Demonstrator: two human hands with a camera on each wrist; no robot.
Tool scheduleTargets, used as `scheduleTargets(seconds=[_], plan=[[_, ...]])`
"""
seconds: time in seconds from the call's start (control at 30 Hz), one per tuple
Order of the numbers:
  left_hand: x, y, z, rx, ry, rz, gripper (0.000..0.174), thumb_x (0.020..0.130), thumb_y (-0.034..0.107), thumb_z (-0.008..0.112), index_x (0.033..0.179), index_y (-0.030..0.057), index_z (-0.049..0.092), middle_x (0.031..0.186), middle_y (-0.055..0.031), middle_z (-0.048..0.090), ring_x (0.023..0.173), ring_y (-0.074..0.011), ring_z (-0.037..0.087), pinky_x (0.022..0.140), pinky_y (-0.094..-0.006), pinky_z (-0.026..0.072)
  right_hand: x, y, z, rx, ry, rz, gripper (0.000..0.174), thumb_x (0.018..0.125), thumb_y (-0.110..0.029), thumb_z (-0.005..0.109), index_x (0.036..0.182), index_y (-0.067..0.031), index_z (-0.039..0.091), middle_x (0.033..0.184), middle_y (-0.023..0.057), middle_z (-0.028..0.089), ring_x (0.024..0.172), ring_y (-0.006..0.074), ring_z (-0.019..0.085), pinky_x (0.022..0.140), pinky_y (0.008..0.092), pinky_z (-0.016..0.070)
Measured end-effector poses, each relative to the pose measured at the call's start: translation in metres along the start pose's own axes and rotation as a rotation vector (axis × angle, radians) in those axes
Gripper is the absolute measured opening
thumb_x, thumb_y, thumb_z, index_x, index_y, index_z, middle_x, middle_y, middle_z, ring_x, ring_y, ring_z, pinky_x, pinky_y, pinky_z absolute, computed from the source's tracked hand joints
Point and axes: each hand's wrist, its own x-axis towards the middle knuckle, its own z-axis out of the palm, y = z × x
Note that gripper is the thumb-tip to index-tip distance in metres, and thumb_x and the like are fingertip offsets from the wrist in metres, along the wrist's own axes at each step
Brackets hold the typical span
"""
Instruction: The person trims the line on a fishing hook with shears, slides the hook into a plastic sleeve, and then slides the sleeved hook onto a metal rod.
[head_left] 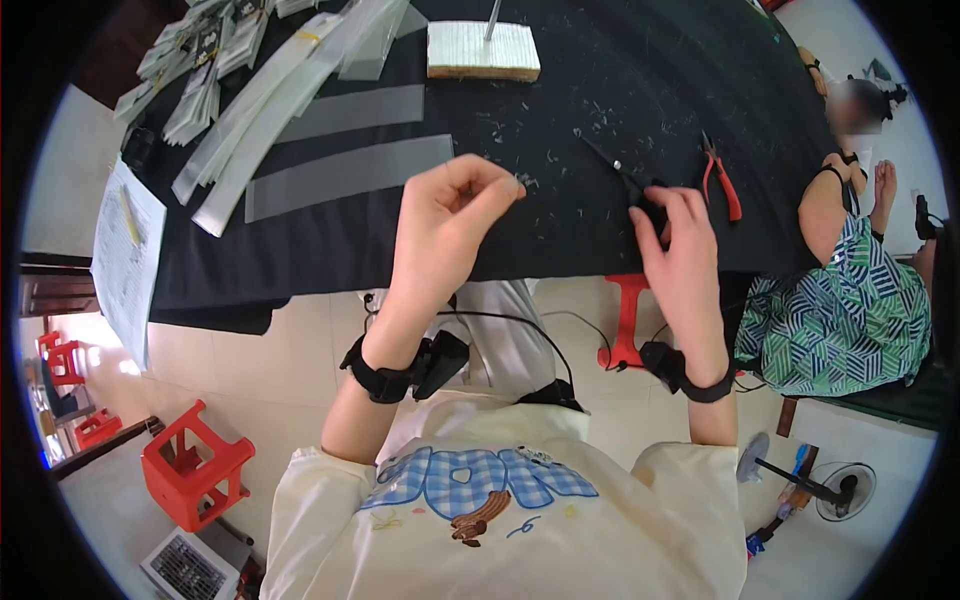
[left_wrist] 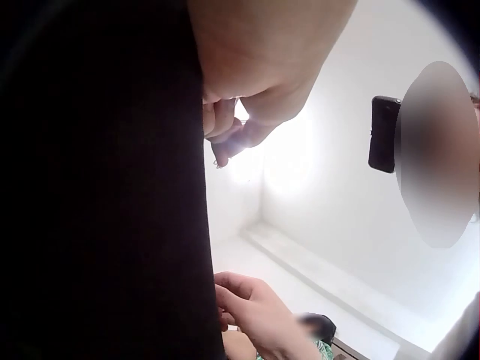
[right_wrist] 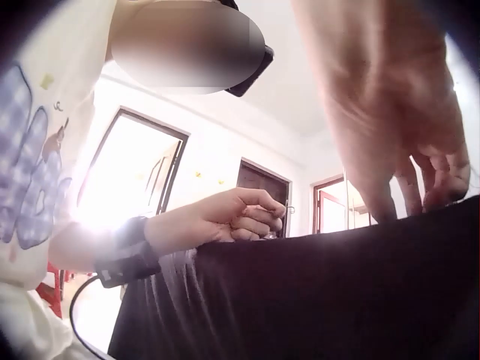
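Closest in, your cream shirt [head_left: 480, 500] fills the bottom of the head view, and from it both forearms reach up to the black-draped surface [head_left: 560, 90]. Your left hand [head_left: 445, 225] hovers at the near edge, fingers curled tight, thumb and forefinger pinching a small thin piece [right_wrist: 289, 211] that's too tiny to name. Your right hand [head_left: 680, 255] is down on the cloth, fingers curled over the black handles of the scissors [head_left: 610, 162], just left of the red pliers [head_left: 722, 185]. The scissors lie flat, long axis on a diagonal: handles toward you under the hand, blades together as far as I can tell, pointing away and to your left. My read: seat the fingers properly in the loops before lifting, keep the tips angled off the left hand, and hold that pinched piece steady with enough showing past the fingertips. Clear strips [head_left: 345, 175] lie well apart on the left.
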Motion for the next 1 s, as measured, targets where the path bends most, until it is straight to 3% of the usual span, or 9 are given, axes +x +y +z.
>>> scheduleTargets(seconds=[0.07, 0.17, 0.33, 0.4, 0.5, 0.6, 0.67, 0.77, 1.0], plan=[[0.001, -0.003, 0.001, -0.024, 0.033, 0.043, 0.011, 0.079, 0.007, 0.057, 0.076, -0.0025, 0.061, 0.055, 0.0062, 0.041, 0.048, 0.0, 0.026, 0.043, -0.0187, 0.0171, 0.005, 0.001, -0.006, 0.085, -0.024, 0.074, 0.024, 0.08, -0.012, 0.062, 0.099, 0.0022, 0.056, 0.093, 0.0121, 0.052, 0.057, 0.0198, 0.05, 0.059, 0.0299, 0.0437], [0.001, -0.001, -0.001, -0.066, 0.039, -0.009, 0.013, 0.079, 0.008, 0.056, 0.074, -0.0031, 0.06, 0.052, 0.007, 0.037, 0.045, -0.0003, 0.024, 0.043, -0.0193, 0.0161, 0.008, 0.01, -0.006, 0.021, -0.002, 0.08, 0.024, 0.08, -0.011, 0.061, 0.099, 0.0019, 0.056, 0.094, 0.0129, 0.053, 0.058, 0.0216, 0.052, 0.059, 0.0309, 0.0441], [0.001, -0.001, -0.003, -0.151, 0.041, -0.052, 0.014, 0.079, 0.009, 0.055, 0.074, -0.0031, 0.06, 0.051, 0.0074, 0.035, 0.045, -0.0005, 0.023, 0.043, -0.0195, 0.0154, 0.019, 0.014, -0.014, -0.18, -0.156, 0.026, 0.024, 0.077, -0.011, 0.063, 0.096, 0.0032, 0.057, 0.084, 0.0121, 0.057, 0.061, 0.0254, 0.056, 0.06, 0.0341, 0.0452], [0.002, -0.004, -0.003, -0.127, 0.045, -0.005, 0.013, 0.079, 0.009, 0.055, 0.074, -0.0026, 0.06, 0.051, 0.0074, 0.035, 0.045, -0.0004, 0.023, 0.043, -0.0197, 0.0155, 0.02, 0.01, -0.019, -0.184, -0.134, 0.027, 0.024, 0.075, -0.011, 0.064, 0.093, 0.0039, 0.057, 0.078, 0.0112, 0.06, 0.056, 0.021, 0.055, 0.055, 0.0309, 0.0449], [-0.001, -0.004, -0.002, -0.047, 0.062, 0.039, 0.013, 0.08, 0.01, 0.056, 0.075, -0.0012, 0.061, 0.053, 0.0068, 0.039, 0.046, -0.0004, 0.024, 0.043, -0.0196, 0.0158, 0.007, 0.007, -0.025, 0.169, -0.214, 0.106, 0.024, 0.073, -0.008, 0.065, 0.092, 0.0034, 0.055, 0.071, 0.0085, 0.059, 0.048, 0.0049, 0.048, 0.047, 0.0203, 0.0385], [-0.003, -0.002, 0.0, 0.013, 0.056, 0.045, 0.013, 0.08, 0.01, 0.057, 0.076, -0.001, 0.062, 0.059, 0.0043, 0.049, 0.05, -0.0006, 0.034, 0.045, -0.0177, 0.0232, -0.013, -0.003, -0.019, 0.582, -0.26, 0.207, 0.025, 0.072, 0.001, 0.063, 0.095, 0.0024, 0.054, 0.075, 0.0035, 0.057, 0.052, 0.0014, 0.047, 0.048, 0.0161, 0.0369], [-0.002, -0.008, -0.001, 0.038, 0.054, 0.083, 0.013, 0.08, 0.009, 0.057, 0.077, -0.0015, 0.062, 0.063, 0.0029, 0.053, 0.055, -0.0012, 0.039, 0.049, -0.017, 0.0277, -0.021, -0.007, -0.016, 0.558, -0.274, 0.167, 0.026, 0.071, 0.003, 0.063, 0.095, 0.002, 0.052, 0.077, 0.0018, 0.054, 0.055, 0.0002, 0.045, 0.048, 0.0148, 0.0358], [-0.003, -0.01, 0.0, 0.069, 0.047, 0.113, 0.012, 0.08, 0.008, 0.057, 0.078, -0.0024, 0.062, 0.07, 0.0002, 0.059, 0.063, -0.0024, 0.047, 0.056, -0.0164, 0.0346, -0.026, -0.014, -0.013, 0.416, -0.248, 0.143, 0.029, 0.07, -0.002, 0.066, 0.095, 0.0015, 0.051, 0.075, 0.0035, 0.054, 0.054, 0.0011, 0.045, 0.048, 0.0157, 0.0355], [-0.003, -0.01, -0.001, 0.07, 0.013, 0.117, 0.012, 0.08, 0.007, 0.058, 0.079, -0.0035, 0.062, 0.073, -0.0027, 0.061, 0.067, -0.0036, 0.051, 0.06, -0.0162, 0.0382, -0.022, -0.034, -0.017, 0.154, -0.28, -0.025, 0.035, 0.068, -0.01, 0.069, 0.094, 0.0022, 0.05, 0.078, 0.0122, 0.058, 0.065, 0.0184, 0.059, 0.06, 0.026, 0.0493]])
